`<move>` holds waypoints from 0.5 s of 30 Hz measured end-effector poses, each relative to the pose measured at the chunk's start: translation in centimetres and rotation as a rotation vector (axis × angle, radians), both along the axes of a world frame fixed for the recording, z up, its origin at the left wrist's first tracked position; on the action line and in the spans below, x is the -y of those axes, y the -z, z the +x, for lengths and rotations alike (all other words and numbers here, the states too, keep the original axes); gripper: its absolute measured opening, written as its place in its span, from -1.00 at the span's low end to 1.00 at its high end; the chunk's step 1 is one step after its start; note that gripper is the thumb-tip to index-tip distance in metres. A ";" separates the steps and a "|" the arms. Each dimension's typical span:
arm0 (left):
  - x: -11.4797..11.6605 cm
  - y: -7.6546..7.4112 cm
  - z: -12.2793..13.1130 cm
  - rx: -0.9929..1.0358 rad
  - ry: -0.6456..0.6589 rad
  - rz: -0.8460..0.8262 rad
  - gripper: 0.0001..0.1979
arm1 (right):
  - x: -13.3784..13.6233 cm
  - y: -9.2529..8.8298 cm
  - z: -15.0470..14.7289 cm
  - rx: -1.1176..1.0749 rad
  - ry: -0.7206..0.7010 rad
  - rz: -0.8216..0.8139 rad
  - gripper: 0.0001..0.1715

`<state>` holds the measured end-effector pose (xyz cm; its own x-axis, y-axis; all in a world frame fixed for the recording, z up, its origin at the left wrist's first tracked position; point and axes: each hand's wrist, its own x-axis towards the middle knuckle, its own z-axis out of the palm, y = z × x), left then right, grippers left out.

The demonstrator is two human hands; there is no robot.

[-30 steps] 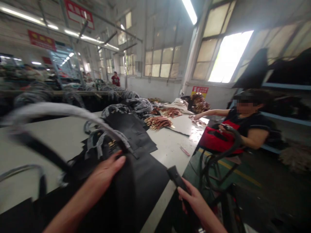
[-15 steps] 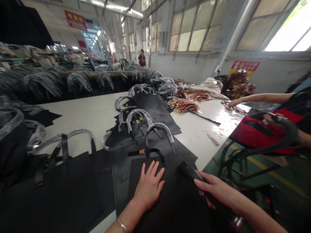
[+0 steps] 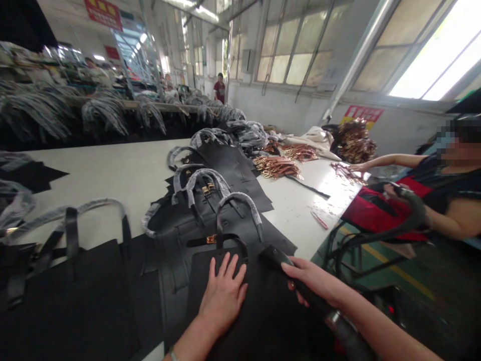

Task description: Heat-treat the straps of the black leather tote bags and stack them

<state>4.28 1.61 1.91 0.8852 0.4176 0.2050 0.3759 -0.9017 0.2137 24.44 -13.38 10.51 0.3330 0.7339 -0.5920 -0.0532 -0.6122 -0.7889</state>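
Observation:
My left hand (image 3: 224, 291) lies flat with fingers spread on a black bag panel (image 3: 259, 311), just below a plastic-wrapped handle (image 3: 244, 196) and a small gold buckle (image 3: 211, 239). In my right hand (image 3: 310, 278) is a black nozzle (image 3: 277, 258), its wide end low over or touching the panel; a thick hose runs from it toward the lower right. My fingers wrap round the nozzle's neck. More black bags with wrapped handles overlap beyond my hands.
Another black bag (image 3: 78, 296) lies on the left of the white table (image 3: 101, 175). Brown straps with gold clasps (image 3: 276, 167) are piled ahead. A pink-handled tool (image 3: 319, 219) lies near the right edge. At the right, a person (image 3: 447, 185) reaches over the table.
The view has turned slightly to the right. My right hand and the nozzle have come a little nearer to my left hand, which stays flat on the panel.

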 end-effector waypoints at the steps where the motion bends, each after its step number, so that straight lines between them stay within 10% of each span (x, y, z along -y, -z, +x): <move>1: 0.0 0.1 0.1 0.007 -0.015 0.005 -0.60 | -0.1 0.0 0.1 0.011 -0.002 0.004 -0.69; 8: 0.2 0.4 0.5 0.028 -0.033 0.025 -0.64 | 2.7 -0.5 0.6 -0.026 -0.032 -0.082 -0.61; 15: 0.2 0.3 1.9 0.083 -0.117 0.030 -0.63 | -1.4 0.3 -0.1 0.185 0.102 0.127 -0.55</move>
